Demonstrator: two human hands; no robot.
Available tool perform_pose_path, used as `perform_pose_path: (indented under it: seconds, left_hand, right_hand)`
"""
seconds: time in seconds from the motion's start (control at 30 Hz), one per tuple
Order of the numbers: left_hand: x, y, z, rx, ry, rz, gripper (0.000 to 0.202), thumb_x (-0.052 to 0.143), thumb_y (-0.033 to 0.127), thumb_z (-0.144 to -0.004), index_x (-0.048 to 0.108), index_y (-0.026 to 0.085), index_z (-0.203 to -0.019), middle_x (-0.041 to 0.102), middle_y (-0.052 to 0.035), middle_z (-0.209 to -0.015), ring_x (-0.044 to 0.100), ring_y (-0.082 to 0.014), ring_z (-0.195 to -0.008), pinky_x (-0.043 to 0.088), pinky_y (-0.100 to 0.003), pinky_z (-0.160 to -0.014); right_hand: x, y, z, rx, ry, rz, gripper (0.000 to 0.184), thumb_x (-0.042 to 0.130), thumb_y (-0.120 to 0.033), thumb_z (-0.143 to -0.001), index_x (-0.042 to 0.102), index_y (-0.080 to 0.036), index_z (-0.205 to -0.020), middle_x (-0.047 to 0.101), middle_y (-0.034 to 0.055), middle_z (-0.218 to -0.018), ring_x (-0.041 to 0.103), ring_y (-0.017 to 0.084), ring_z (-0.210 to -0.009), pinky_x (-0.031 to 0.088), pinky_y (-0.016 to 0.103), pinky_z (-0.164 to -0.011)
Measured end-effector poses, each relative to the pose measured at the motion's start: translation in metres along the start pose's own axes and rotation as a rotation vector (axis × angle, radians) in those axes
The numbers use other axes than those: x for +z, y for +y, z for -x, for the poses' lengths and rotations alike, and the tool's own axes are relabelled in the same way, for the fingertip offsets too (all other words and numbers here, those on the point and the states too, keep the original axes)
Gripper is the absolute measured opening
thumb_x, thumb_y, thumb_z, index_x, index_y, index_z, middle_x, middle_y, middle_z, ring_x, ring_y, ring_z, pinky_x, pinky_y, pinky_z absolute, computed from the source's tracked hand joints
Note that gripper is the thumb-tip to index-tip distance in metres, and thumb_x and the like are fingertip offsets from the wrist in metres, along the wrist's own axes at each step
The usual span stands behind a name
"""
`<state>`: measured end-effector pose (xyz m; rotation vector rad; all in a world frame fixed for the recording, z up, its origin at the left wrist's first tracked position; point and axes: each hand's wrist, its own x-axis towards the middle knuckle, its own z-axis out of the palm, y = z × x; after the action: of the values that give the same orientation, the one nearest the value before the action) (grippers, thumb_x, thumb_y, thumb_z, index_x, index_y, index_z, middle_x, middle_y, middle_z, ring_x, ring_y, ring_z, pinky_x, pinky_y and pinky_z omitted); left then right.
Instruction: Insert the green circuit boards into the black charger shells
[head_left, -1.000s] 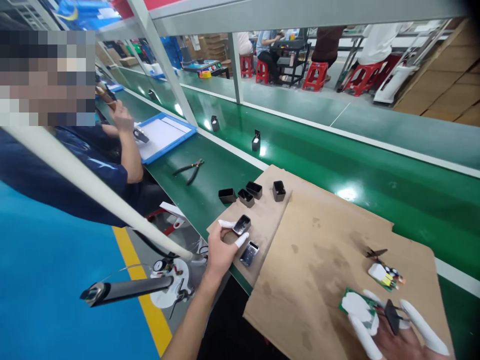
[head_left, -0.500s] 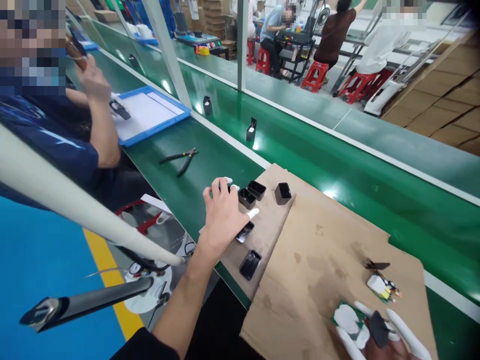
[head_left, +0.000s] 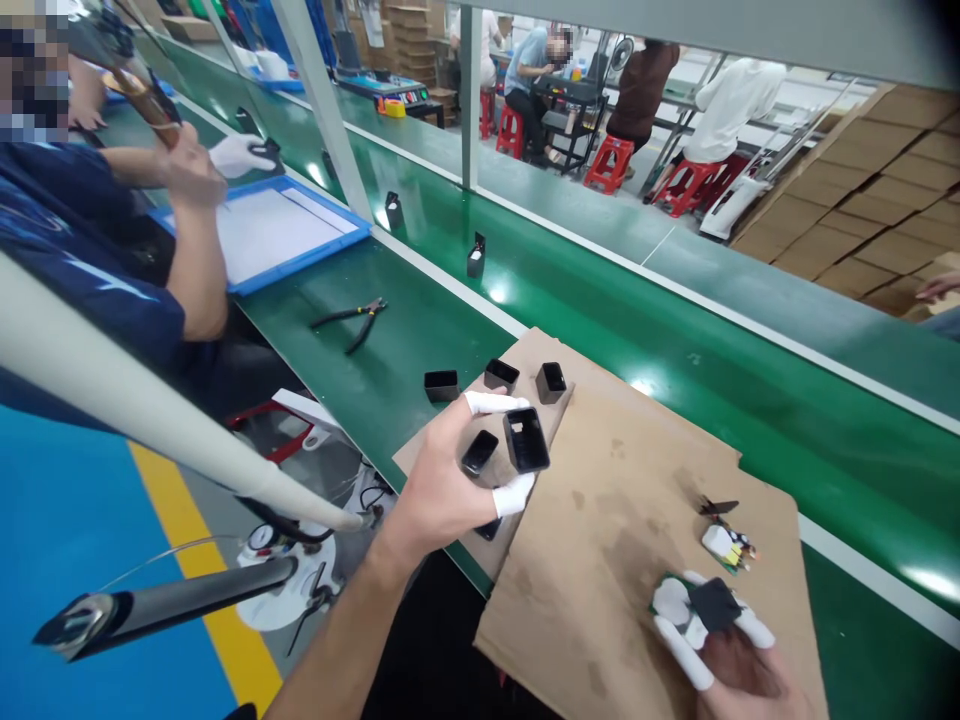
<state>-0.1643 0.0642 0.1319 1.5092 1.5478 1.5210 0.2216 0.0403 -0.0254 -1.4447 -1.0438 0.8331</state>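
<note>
Between the white-capped thumb and finger of my left hand [head_left: 442,475] is a black plastic case [head_left: 527,440], its open side facing me. Several similar cases lie around it: one case [head_left: 480,453] beside my fingers, another case [head_left: 501,375] and a third case [head_left: 551,382] farther back. At the lower right my right hand [head_left: 742,670], also in white finger caps, grips a circuit board [head_left: 673,603] with white filler and a black plate [head_left: 716,604] on it. A second circuit board assembly [head_left: 727,547] rests on the cardboard [head_left: 600,560] just beyond that hand.
Cutting pliers [head_left: 356,322] lie on the green bench. A blue-rimmed tray [head_left: 300,258] stands farther left, where a co-worker holds a tool. Black units [head_left: 476,257] sit on the green conveyor [head_left: 600,350]. A pale post [head_left: 172,390] slants across the left.
My left hand has picked up a black case and brought it right, toward me. My right hand still grips the circuit board, whose black plate now lies flatter to view. The co-worker's gloved hand has appeared.
</note>
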Motion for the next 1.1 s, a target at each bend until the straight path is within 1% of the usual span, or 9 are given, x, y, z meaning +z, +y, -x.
perform_pose_path:
  seconds: [0.13,0.23,0.33,0.5,0.6,0.67,0.77,0.93,1.1]
  left_hand:
    - [0.01,0.018,0.011,0.022,-0.028,0.185,0.059,0.081,0.011,-0.075,0.068,0.027,-0.13,0.076,-0.0083,-0.13,0.078,-0.0303,-0.12,0.068,-0.048,-0.108]
    - [0.019,0.028,0.021,0.014,-0.027,0.231,0.059,0.082,0.014,-0.076,0.067,0.027,-0.132,0.073,-0.011,-0.133,0.076,-0.0332,-0.123,0.072,-0.048,-0.1]
    - [0.028,0.038,0.034,0.07,-0.07,0.227,0.063,0.083,0.012,-0.078,0.067,0.029,-0.137,0.071,-0.0113,-0.133,0.074,-0.0342,-0.127,0.071,-0.049,-0.103]
    - [0.04,0.053,0.059,0.159,-0.241,0.194,0.069,0.082,0.009,-0.08,0.066,0.034,-0.143,0.071,-0.0096,-0.139,0.075,-0.0336,-0.128,0.07,-0.051,-0.107]
    - [0.047,0.059,0.072,0.148,-0.319,0.221,0.074,0.08,0.006,-0.078,0.065,0.034,-0.145,0.069,-0.0098,-0.144,0.073,-0.0345,-0.132,0.069,-0.054,-0.11]
    - [0.051,0.063,0.079,0.142,-0.339,0.239,0.076,0.08,0.005,-0.077,0.065,0.034,-0.146,0.069,-0.0097,-0.145,0.072,-0.0342,-0.132,0.068,-0.055,-0.111]
    - [0.058,0.068,0.089,0.139,-0.363,0.233,0.077,0.08,0.004,-0.077,0.065,0.035,-0.146,0.068,-0.0096,-0.146,0.072,-0.0339,-0.132,0.068,-0.054,-0.112]
    - [0.065,0.076,0.102,0.137,-0.412,0.245,0.076,0.084,0.008,-0.08,0.064,0.034,-0.15,0.069,-0.0106,-0.144,0.071,-0.0334,-0.132,0.068,-0.052,-0.109]
    - [0.068,0.079,0.104,0.157,-0.424,0.262,0.074,0.084,0.008,-0.082,0.064,0.03,-0.15,0.07,-0.0117,-0.142,0.071,-0.0318,-0.131,0.068,-0.05,-0.109]
  right_hand:
    - [0.002,-0.003,-0.001,0.069,0.037,-0.015,0.072,0.109,-0.035,-0.038,0.077,-0.02,-0.101,0.082,0.0118,-0.095,0.081,0.037,-0.084,0.073,0.058,-0.073]
    - [0.009,-0.017,0.002,0.1,-0.017,-0.078,0.07,0.108,-0.031,-0.043,0.077,-0.019,-0.104,0.083,0.0139,-0.102,0.082,0.038,-0.095,0.072,0.06,-0.086]
    - [0.012,-0.04,0.009,0.079,-0.043,-0.134,0.066,0.108,-0.026,-0.045,0.076,-0.02,-0.103,0.083,0.0154,-0.108,0.082,0.04,-0.098,0.072,0.062,-0.085]
    - [-0.006,-0.101,0.02,-0.109,-0.078,-0.141,0.067,0.109,-0.027,-0.05,0.078,-0.022,-0.108,0.08,0.0152,-0.114,0.081,0.037,-0.097,0.072,0.059,-0.083]
    - [-0.014,-0.149,0.029,-0.294,-0.149,-0.13,0.063,0.11,-0.047,-0.053,0.082,-0.022,-0.103,0.078,0.0133,-0.104,0.08,0.036,-0.093,0.071,0.059,-0.083]
    - [-0.013,-0.179,0.035,-0.428,-0.204,-0.11,0.063,0.108,-0.06,-0.053,0.083,-0.025,-0.1,0.077,0.0103,-0.095,0.08,0.034,-0.086,0.072,0.055,-0.077]
    - [-0.006,-0.208,0.041,-0.532,-0.227,-0.103,0.059,0.106,-0.062,-0.059,0.082,-0.031,-0.103,0.077,0.006,-0.084,0.079,0.031,-0.076,0.071,0.051,-0.067]
    - [-0.009,-0.21,0.043,-0.605,-0.42,-0.063,0.061,0.106,-0.045,-0.067,0.078,-0.031,-0.119,0.081,0.0064,-0.091,0.081,0.033,-0.08,0.069,0.049,-0.065]
    - [-0.013,-0.206,0.041,-0.659,-0.452,-0.038,0.062,0.107,-0.043,-0.066,0.079,-0.028,-0.119,0.082,0.0079,-0.098,0.079,0.032,-0.087,0.067,0.046,-0.067]
